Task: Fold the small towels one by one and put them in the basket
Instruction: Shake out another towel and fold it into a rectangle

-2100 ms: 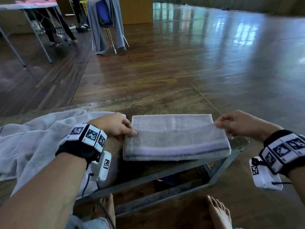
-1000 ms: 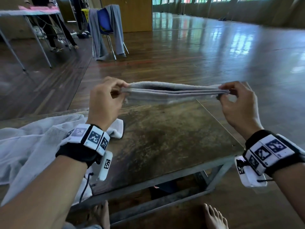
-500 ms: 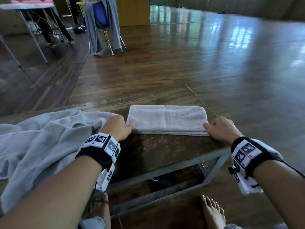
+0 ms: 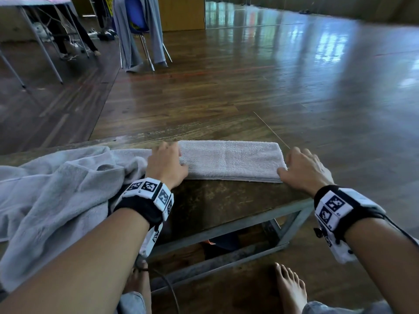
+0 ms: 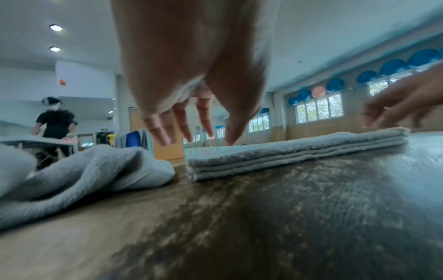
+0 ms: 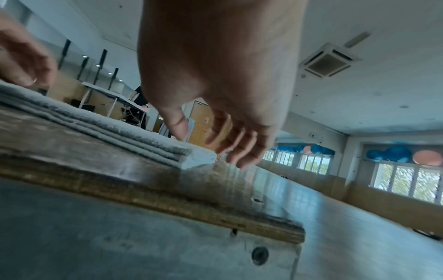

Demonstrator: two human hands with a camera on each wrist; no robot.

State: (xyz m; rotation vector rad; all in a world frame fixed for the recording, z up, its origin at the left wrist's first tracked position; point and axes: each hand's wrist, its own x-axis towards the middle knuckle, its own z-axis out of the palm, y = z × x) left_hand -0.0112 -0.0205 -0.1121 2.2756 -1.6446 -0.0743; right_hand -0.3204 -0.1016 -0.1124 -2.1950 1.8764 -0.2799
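Note:
A grey small towel (image 4: 233, 160), folded into a long narrow strip of several layers, lies flat near the far edge of the worn wooden table (image 4: 226, 205). My left hand (image 4: 167, 163) is over its left end with straight, spread fingers (image 5: 182, 130); the thumb tip touches the towel (image 5: 287, 151). My right hand (image 4: 303, 169) hangs relaxed at the right end, its fingers (image 6: 230, 149) loose beside the towel's corner (image 6: 199, 159) and holding nothing. A heap of unfolded grey towels (image 4: 56, 189) lies on the table to the left. No basket is in view.
The table has a grey metal frame (image 4: 229, 230), and its right edge is just under my right hand. My bare feet (image 4: 292, 288) are below it. A chair draped with grey cloth (image 4: 140, 30) and a folding table (image 4: 34, 5) stand far back on the wooden floor.
The towel was lifted, folded again and laid down as a narrow strip. Since half a second ago both hands have let go of its ends, and the left has slid onto the left end.

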